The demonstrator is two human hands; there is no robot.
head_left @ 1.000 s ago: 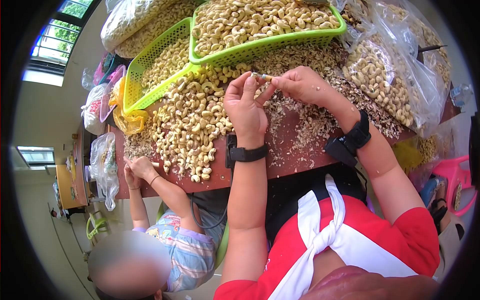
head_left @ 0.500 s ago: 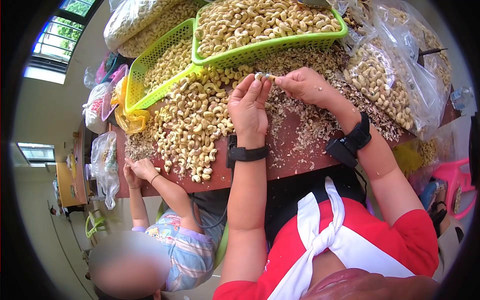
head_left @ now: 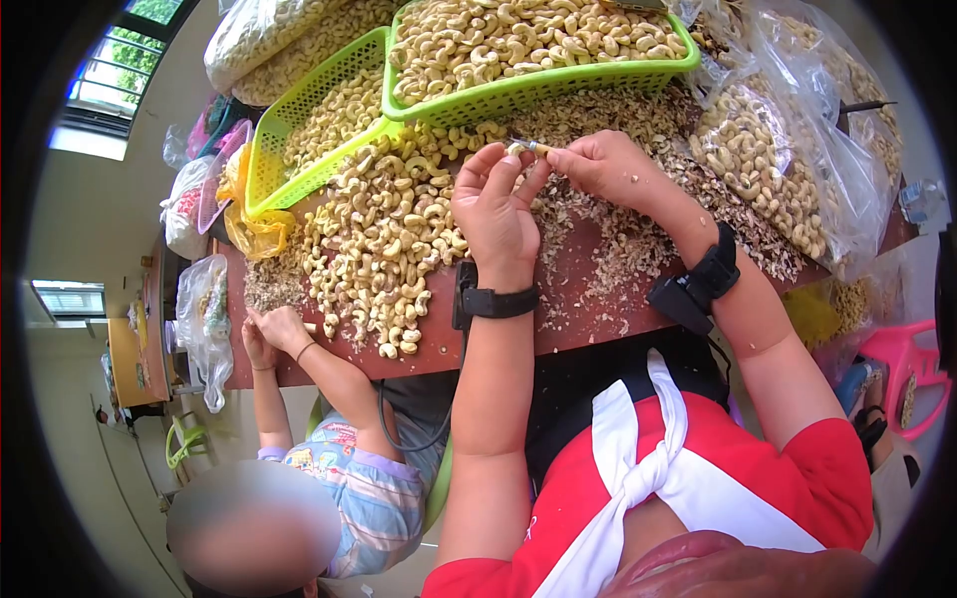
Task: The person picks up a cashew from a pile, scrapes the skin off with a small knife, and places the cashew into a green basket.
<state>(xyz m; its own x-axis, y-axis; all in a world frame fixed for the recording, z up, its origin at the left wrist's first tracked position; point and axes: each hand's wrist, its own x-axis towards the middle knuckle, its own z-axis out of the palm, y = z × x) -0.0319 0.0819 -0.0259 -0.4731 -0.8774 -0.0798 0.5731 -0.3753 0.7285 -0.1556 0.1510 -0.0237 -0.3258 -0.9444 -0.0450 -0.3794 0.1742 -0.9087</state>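
Observation:
My left hand (head_left: 498,224) pinches a single cashew (head_left: 515,149) between thumb and fingertips, above the back of the table. From the right, my right hand (head_left: 608,171) grips a small knife (head_left: 539,149) with a light handle. Its short blade reaches to the cashew; whether it cuts in is too small to tell. Left of my left hand lies a heap of cashews (head_left: 384,234). Flaky husk scraps (head_left: 623,249) spread below and beside my right hand.
Behind my hands stands a green basket (head_left: 558,88) heaped with cashews, with a second green basket (head_left: 324,191) to its left. Plastic bags of cashews (head_left: 763,159) lie at the right. A co-worker's hands (head_left: 276,334) are at the table's left edge, over the red tabletop (head_left: 588,334).
The fingers of my left hand have shifted and spread a little around the cashew. More of the knife's blade shows now. The view has moved slightly.

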